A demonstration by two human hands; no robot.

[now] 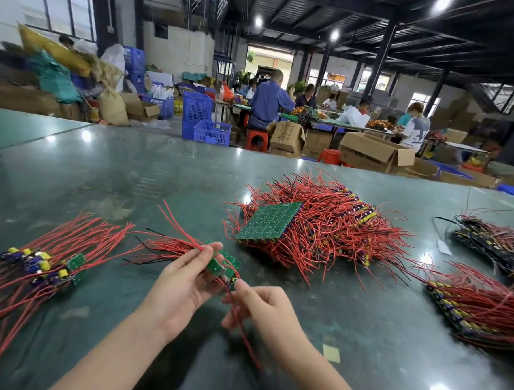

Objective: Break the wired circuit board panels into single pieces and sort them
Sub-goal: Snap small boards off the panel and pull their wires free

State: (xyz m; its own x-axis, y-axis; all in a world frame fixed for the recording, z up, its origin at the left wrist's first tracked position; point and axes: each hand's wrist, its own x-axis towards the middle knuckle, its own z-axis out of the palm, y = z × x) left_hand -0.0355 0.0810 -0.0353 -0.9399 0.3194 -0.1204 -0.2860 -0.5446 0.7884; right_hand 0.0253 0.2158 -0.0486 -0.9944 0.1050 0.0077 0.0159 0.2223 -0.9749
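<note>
1. Left hand (181, 283), lower centre of frame: grip pinching a green board strip (222, 264) with red wires; held above the table (133, 174).
2. Right hand (262, 310), just right of it: grip pinching a small piece (234, 282) at the strip's near end; red wire trailing down.
3. Sorted single boards (40, 263), left of frame; wires fanned.
4. Panel heap (316, 224), centre right; green panel (269, 220) lying on top.
5. Further panels (474, 310), right edge.
6. Yellow paper scrap (331, 353), lower right.

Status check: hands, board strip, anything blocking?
Left hand grips board strip. Right hand pinches its end piece, red wire trailing. Singles pile left, panel stack ahead. Nothing blocking.
</note>
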